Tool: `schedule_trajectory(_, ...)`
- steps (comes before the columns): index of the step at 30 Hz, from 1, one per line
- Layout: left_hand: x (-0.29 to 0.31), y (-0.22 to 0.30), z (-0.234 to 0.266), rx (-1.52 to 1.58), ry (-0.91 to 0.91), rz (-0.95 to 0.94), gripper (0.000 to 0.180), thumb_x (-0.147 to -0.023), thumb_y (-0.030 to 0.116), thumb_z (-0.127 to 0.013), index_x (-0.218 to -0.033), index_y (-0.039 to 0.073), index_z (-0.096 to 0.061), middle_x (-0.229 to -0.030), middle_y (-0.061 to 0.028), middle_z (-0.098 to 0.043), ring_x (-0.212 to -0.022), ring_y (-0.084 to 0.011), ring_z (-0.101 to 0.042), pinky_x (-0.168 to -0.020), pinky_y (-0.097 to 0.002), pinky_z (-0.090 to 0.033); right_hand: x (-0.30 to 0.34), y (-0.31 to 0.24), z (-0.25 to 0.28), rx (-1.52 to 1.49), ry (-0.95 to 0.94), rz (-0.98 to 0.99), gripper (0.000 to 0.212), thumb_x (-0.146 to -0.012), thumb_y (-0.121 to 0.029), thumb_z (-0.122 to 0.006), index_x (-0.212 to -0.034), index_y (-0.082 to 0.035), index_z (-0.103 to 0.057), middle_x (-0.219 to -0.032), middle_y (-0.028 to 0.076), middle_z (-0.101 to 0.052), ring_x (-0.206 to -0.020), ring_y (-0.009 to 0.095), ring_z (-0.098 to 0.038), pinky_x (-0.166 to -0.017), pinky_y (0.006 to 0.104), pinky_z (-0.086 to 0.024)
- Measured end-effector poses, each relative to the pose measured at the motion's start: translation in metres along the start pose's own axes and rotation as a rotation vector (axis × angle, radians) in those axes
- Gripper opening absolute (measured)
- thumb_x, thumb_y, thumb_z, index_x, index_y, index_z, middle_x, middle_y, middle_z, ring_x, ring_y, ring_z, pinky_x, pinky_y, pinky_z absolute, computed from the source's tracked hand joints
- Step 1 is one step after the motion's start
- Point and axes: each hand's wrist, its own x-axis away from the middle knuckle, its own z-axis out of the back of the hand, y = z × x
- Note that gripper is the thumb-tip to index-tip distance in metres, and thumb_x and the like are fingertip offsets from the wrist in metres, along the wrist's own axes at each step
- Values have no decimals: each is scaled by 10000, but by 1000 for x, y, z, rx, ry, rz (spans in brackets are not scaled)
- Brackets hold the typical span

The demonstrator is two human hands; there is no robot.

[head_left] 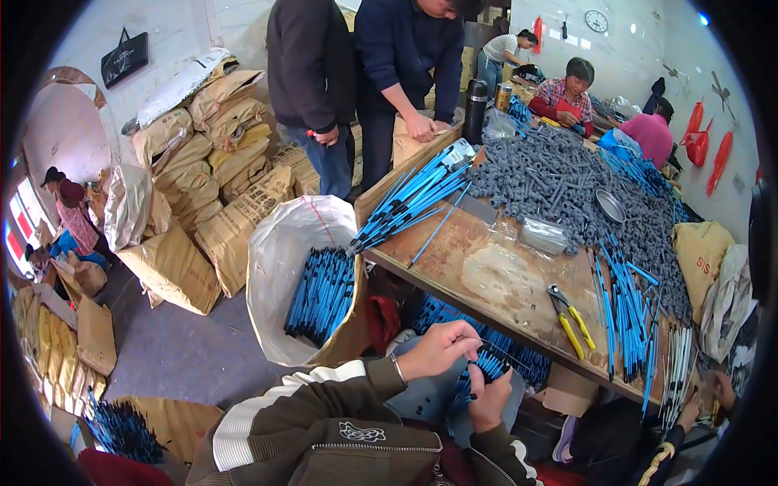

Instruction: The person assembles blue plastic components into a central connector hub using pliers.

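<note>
- The wooden table (494,271) is the biggest thing before me; its right end fades into the dark rim, and a heap of grey parts (535,174) hides much of its top.
- Just left of it stands an open sack (271,267), white inside, with blue-and-black rods (320,296) packed in it; their lower parts are hard to make out.
- The seated person's left sleeve (324,389), dark with a pale stripe, slants up from the lower edge, and the wrist bends in over the lap. The right sleeve (498,454) is short in view, cut off below.
- More rods fan over the table's left corner, others lie near its right end; beside those, a co-worker's hand (689,411) is partly lost in shadow.
- The left hand (438,350) arches palm-down, thumb and fingers drawn together; I cannot tell what, if anything, they pinch.
- The right hand (489,402) points upward from below, thumb and fingers wrapped about a bundle (489,363) of short blue-and-black pieces. That bundle sits between both hands, over the lap beside the table edge, its lower part covered by fingers.
- Yellow-handled pliers (571,320) lie open on the wood.
</note>
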Motion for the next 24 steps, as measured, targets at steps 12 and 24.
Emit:
schedule_trajectory(12,-52,25,43,-43,-99,69,230,-831,33,-557,-1054,17,-500,-935,-65,-615,-859,-117,-582,-738,-276,-476,-13,17,6,18,-20,-98,405,-747,-214,-706,-989,33,-495,-796,183,-633,-738,319,-639,-648,363,-490)
schedule_trajectory(24,-327,6,96,-1097,-102,-335,319,-756,126,-641,-1046,24,-556,-901,-108,-611,-814,-224,-610,-728,-325,-489,-31,34,6,65,-1,-120,421,-707,-234,-738,-959,12,-507,-727,170,-624,-653,329,-628,-579,376,-491)
